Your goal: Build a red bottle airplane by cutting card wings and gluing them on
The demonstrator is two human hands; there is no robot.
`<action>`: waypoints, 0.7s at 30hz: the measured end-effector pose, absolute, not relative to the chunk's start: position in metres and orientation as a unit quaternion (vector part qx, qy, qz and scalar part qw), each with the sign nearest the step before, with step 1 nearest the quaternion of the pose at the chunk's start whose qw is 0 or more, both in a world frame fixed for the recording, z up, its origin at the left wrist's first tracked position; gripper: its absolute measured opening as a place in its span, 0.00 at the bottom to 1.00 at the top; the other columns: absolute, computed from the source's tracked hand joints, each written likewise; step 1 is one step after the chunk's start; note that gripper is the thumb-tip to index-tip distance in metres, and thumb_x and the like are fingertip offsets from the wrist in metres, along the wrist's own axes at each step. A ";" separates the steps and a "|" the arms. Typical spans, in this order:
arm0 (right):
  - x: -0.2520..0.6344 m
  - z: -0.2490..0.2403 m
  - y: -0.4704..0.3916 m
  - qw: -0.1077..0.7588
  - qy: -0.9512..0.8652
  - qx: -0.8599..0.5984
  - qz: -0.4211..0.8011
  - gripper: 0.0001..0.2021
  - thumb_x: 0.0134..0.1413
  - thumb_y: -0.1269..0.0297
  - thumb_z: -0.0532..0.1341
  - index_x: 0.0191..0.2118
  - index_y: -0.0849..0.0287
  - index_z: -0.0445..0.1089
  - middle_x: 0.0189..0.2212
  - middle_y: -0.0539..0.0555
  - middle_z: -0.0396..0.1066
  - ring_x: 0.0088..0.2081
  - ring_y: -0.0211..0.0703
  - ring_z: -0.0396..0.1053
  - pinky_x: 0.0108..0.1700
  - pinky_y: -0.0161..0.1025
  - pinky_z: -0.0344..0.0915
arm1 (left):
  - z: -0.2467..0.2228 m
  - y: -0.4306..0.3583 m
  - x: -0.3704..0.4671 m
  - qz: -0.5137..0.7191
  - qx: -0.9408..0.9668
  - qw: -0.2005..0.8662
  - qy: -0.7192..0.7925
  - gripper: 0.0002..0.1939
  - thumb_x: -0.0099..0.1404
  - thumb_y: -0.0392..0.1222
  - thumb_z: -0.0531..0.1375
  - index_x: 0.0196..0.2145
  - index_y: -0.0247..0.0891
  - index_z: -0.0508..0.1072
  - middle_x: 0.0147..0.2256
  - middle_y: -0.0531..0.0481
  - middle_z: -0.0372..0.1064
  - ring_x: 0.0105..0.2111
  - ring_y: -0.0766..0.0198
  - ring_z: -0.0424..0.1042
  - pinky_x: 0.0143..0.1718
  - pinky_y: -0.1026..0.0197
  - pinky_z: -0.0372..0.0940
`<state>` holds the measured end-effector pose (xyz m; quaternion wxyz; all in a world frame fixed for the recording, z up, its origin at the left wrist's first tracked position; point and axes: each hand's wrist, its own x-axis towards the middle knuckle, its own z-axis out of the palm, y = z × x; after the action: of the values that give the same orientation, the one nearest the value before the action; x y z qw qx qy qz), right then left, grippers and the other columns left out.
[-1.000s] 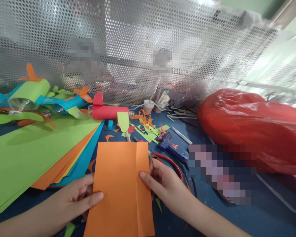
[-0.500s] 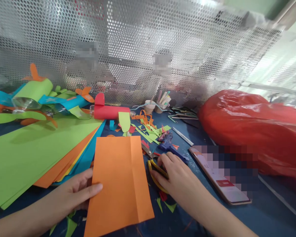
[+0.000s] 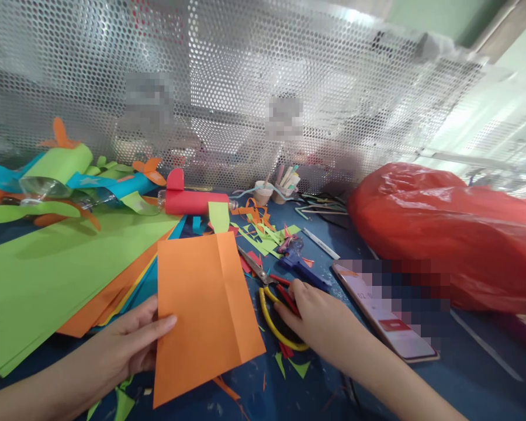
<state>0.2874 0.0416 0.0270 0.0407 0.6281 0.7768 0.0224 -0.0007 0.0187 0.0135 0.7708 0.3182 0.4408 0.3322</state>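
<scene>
An orange sheet of paper (image 3: 193, 310), with a crease running lengthwise near its right edge, is pinched at its left side by my left hand (image 3: 144, 333). The thumb lies on top and the fingers are behind it. Right of the sheet, my right hand (image 3: 307, 310) has its fingers closed on the handle of a pair of scissors (image 3: 267, 301) with yellow-and-red grips. The metal blades point away to the upper left, near the sheet's right edge. A blue glue gun (image 3: 304, 266) lies just beyond my right hand.
Green sheets (image 3: 70, 257) fan over other colours on the left. Bottle models wrapped in paper, including a red one (image 3: 197, 203), stand behind. Paper scraps (image 3: 263, 237), cups of sticks (image 3: 284, 190), a phone (image 3: 386, 316) and a red plastic bag (image 3: 442, 234) lie around; perforated metal (image 3: 228, 70) rises behind.
The orange sheet has moved slightly left and up, its near edge lifting into view. The scissors have turned and their handles spread wider under my right hand.
</scene>
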 end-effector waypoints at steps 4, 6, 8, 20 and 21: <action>0.289 0.032 0.045 0.012 0.766 0.642 -0.020 0.11 0.61 0.59 0.51 0.30 0.58 0.61 0.25 0.57 0.71 0.27 0.49 0.71 0.25 0.38 0.51 | 0.011 0.019 0.002 0.357 0.308 0.762 0.444 0.22 0.59 0.46 0.64 0.50 0.42 0.69 0.53 0.44 0.69 0.51 0.50 0.70 0.44 0.56 0.70; 0.289 0.037 0.046 -0.021 0.761 0.643 -0.082 0.13 0.61 0.56 0.51 0.29 0.57 0.60 0.24 0.56 0.70 0.25 0.46 0.68 0.25 0.38 0.52 | 0.012 0.019 0.003 0.356 0.305 0.762 0.446 0.22 0.59 0.46 0.63 0.51 0.42 0.69 0.53 0.43 0.69 0.51 0.50 0.70 0.44 0.56 0.70; 0.288 0.042 0.048 -0.066 0.761 0.623 -0.169 0.14 0.59 0.52 0.53 0.28 0.57 0.59 0.24 0.54 0.68 0.24 0.44 0.65 0.26 0.38 0.55 | 0.015 0.019 0.004 0.360 0.305 0.758 0.451 0.23 0.59 0.47 0.64 0.51 0.43 0.69 0.51 0.44 0.71 0.50 0.50 0.70 0.44 0.56 0.70; 0.272 0.041 0.037 -0.356 0.535 0.441 -0.626 0.29 0.50 0.33 0.50 0.37 0.58 0.65 0.36 0.58 0.71 0.40 0.48 0.72 0.47 0.49 0.68 | 0.061 0.054 -0.001 0.460 0.362 0.698 0.412 0.13 0.63 0.39 0.60 0.46 0.43 0.71 0.50 0.49 0.72 0.49 0.52 0.70 0.42 0.58 0.71; 0.272 0.040 0.035 -0.358 0.551 0.445 -0.609 0.33 0.50 0.31 0.45 0.36 0.58 0.66 0.34 0.59 0.71 0.39 0.49 0.72 0.46 0.50 0.68 | 0.064 0.059 0.000 0.467 0.369 0.691 0.410 0.13 0.63 0.38 0.60 0.47 0.43 0.71 0.50 0.49 0.71 0.50 0.52 0.70 0.42 0.58 0.71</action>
<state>0.2724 0.0353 0.0401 -0.3577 0.4446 0.5506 -0.6093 0.0005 0.0592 0.0644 0.6909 0.3689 0.4103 0.4672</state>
